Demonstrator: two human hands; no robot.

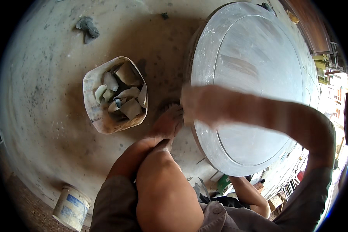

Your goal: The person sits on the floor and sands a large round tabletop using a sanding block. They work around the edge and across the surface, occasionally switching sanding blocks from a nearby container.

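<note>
A large round disc [259,73], grey and shaped like a tabletop with a groove near its rim, stands at my right. My right hand [203,105] is at its left edge, smeared by motion. A pale strip shows at the fingertips, but I cannot make out what it is. My left hand [169,121] is down by my bare foot, beyond my bent knee; its fingers are hard to separate from the foot. Left of it stands an open pale container [92,104] with worn, stained walls. Several curled and folded scraps [130,109], grey and beige like used sandpaper, lie inside.
A dark crumpled rag [87,29] lies on the stained floor [46,96] at the far left. A white bucket [71,207] with blue patches stands at the near left. Brown boards [311,27] and assorted clutter line the right side.
</note>
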